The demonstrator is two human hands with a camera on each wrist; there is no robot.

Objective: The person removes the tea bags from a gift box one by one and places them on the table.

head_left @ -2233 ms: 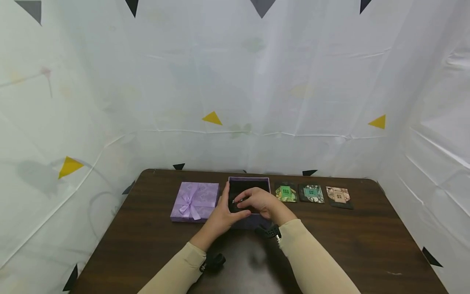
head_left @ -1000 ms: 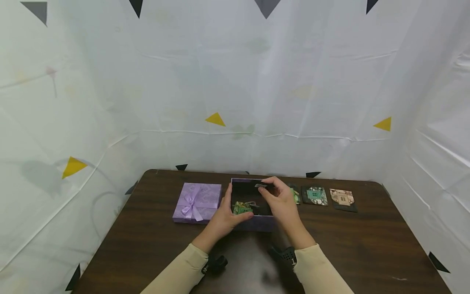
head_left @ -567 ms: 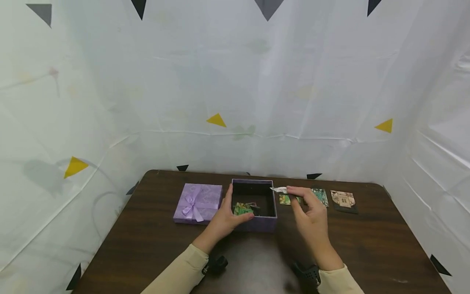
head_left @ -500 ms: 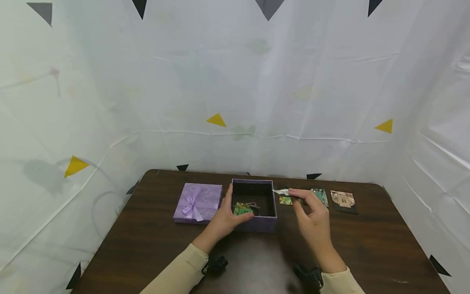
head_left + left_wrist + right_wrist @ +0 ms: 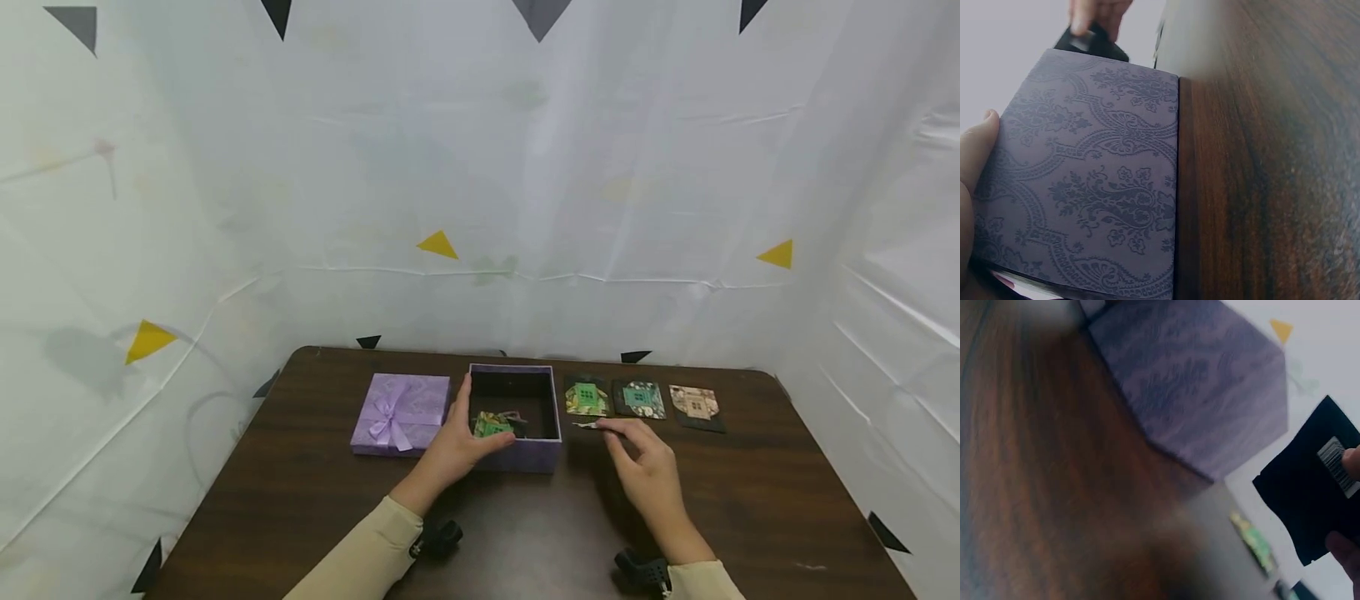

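An open purple box (image 5: 517,457) stands mid-table with a green patterned card (image 5: 491,425) and other small pieces inside. My left hand (image 5: 459,442) grips its front left corner, and one finger (image 5: 975,150) lies against the patterned wall (image 5: 1097,187). My right hand (image 5: 637,454) is just right of the box, low over the table. It pinches a small black-backed card (image 5: 1307,500) with a barcode, which shows edge-on in the head view (image 5: 587,425). Three patterned cards (image 5: 587,398) (image 5: 639,399) (image 5: 695,406) lie in a row behind that hand.
The purple lid with a ribbon bow (image 5: 400,412) lies left of the box. The dark wooden table (image 5: 750,500) is walled by white sheeting on three sides. Bare wood stretches in front of the box and to the right.
My right hand lifted a card out of the box, carried it right over the rim and lowered it near the table before the card row. The left hand stayed on the box.
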